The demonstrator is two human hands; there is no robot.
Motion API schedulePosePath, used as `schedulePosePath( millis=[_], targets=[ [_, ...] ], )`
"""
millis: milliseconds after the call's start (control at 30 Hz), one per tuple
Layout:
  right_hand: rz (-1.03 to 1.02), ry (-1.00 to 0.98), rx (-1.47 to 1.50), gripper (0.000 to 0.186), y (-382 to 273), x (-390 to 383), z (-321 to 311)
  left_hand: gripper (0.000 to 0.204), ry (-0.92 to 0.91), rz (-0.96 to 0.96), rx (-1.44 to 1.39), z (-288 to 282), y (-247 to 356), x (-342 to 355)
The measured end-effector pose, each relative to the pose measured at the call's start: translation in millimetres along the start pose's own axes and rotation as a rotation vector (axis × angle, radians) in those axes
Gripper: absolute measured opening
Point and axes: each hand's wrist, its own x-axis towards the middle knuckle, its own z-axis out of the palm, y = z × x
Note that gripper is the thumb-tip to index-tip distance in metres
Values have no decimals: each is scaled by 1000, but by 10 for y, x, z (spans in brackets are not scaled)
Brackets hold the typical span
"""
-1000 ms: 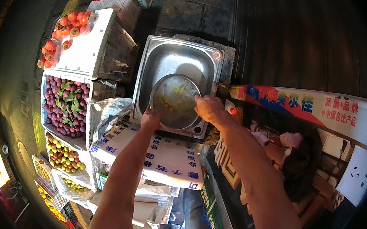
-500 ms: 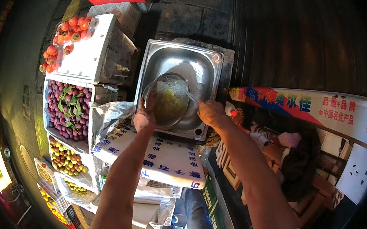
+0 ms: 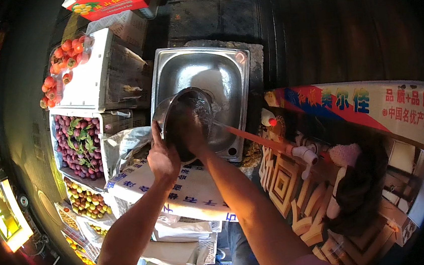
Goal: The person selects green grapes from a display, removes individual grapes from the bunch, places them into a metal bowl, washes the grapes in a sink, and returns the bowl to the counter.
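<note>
A steel sink (image 3: 216,64) lies in front of me with a round bowl (image 3: 203,96) tilted inside its left part. My left hand (image 3: 162,156) grips the bowl's near left rim. My right hand (image 3: 189,130) reaches down into the bowl, smeared by motion and shadow, so its fingers do not show. An orange-red hose (image 3: 258,138) runs from a pale tap fitting (image 3: 304,153) to the sink. Water spills from its end beside the bowl's right rim. What the bowl holds is dark and cannot be made out.
Persimmons (image 3: 69,56) sit on a white foam box at the far left. Below them stand a crate of plums (image 3: 78,144) and one of green-brown fruit (image 3: 85,198). A white foam board (image 3: 186,185) with blue writing lies before the sink. A printed banner (image 3: 355,100) and brown boxes are on the right.
My right hand has moved left from the sink's right side into the bowl. The hose now shows uncovered. The bowl is tilted more, and the yellowish contents seen before are now dark.
</note>
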Motion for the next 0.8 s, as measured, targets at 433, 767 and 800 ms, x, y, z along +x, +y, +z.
schedulePosePath(
  millis=[433,767,800],
  targets=[
    [-294,249,-310,38,-1332,-41,-130,85,227,286,194,-443,598,-215],
    [-118,-231,651,53,-1592,-70,-57,81,264,404,447,-788,913,-291],
    [-112,-155,677,52,-1572,-30,-48,80,253,378,452,-793,859,-275]
  ],
)
